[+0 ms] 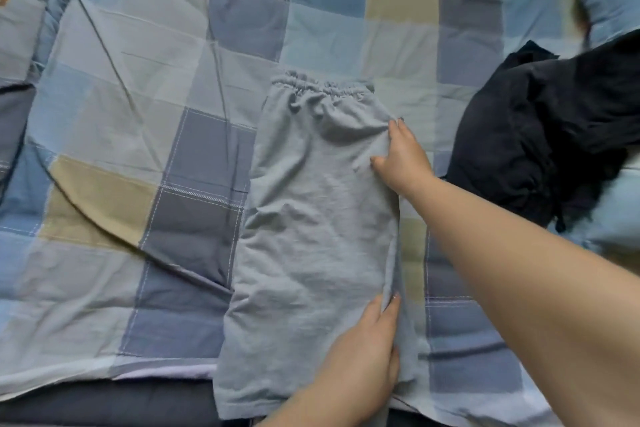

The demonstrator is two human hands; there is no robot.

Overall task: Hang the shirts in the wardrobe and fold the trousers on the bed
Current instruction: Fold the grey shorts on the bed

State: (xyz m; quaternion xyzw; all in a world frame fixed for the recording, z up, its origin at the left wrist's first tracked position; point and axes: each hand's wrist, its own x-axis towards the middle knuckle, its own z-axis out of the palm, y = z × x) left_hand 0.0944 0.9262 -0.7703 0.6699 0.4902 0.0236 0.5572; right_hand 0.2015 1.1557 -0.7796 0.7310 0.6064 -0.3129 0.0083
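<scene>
**Trousers half-folded, hands working the right edge**

Right fingers (pixel 393 135) are pinching the cloth at the trousers' (pixel 311 218) right edge, just below the waistband (pixel 322 85); thumb is lying on top, the other fingers seem tucked under the edge. Left fingers (pixel 388 308) are curling round the same edge nearer the hem, gripping a ridge of fabric. So both hands are gripping the trousers, neither is free.

Right hand (pixel 403 159) is reaching far fwd, arm stretched diagonally from the lower right corner. Left hand (pixel 363 357) is coming in from below, wrist bent, palm resting on the cloth.

Step, as I'm judging it: folding the trousers on the bed (pixel 138 149). They're lying lengthwise, waistband away, hem near the bed's front edge, apparently already doubled leg on leg. Next move prob. needs the edge squared and smoothed, then hem brought up to waistband w/ both hands lifting evenly so the layers aren't slipping.

Dark clothes (pixel 554 135) are heaped to the right, apart from the trousers; can't tell if shirts or trousers.
</scene>
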